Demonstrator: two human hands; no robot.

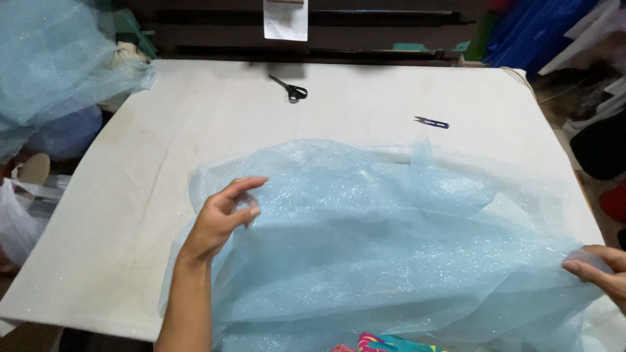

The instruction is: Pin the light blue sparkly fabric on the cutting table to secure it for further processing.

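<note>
**Workroom bench with sheer blue fabric spread between two hands**

Pale cloth covers the bench (130,195), giving a plain, smooth bed for delicate material. Across its near half lies the glittery light-blue fabric (391,248), a sheer net piled in loose folds, reaching from the middle of the bench to the near edge and spilling over towards the person.

At the fabric's near left, the left hand (225,218) is raised with its grip loose: thumb and forefinger pinch a bit of the fabric's edge while the other fingers stand spread, probably to lift a layer clear of the folds beneath. Far over at the lower right, the right hand (596,267) has its grip closed on the opposite edge, so the sheet is held wide between the two hands rather than bunched.

Further out, black scissors (292,90) and small blue thread snips (432,122) lie well apart from the fabric on the bare far side, within reach. More of the same blue net (45,65) hangs off the far left.
</note>
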